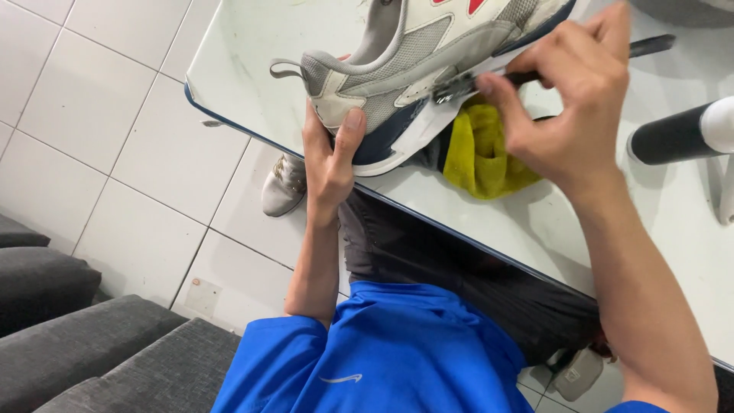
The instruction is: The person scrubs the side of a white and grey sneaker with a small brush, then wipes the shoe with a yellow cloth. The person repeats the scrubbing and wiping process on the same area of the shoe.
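Note:
A grey and white sneaker with a navy sole stripe lies on its side near the front edge of a pale glass table. My left hand grips the sneaker's heel from below, thumb pressed on the sole. My right hand holds a dark-handled brush whose bristle end touches the side of the sneaker. A yellow cloth is bunched on the table just under the shoe and my right hand.
A black and white cylinder lies on the table at the right. Below the table edge is white tiled floor, my sneaker-clad foot, and grey sofa cushions at the lower left.

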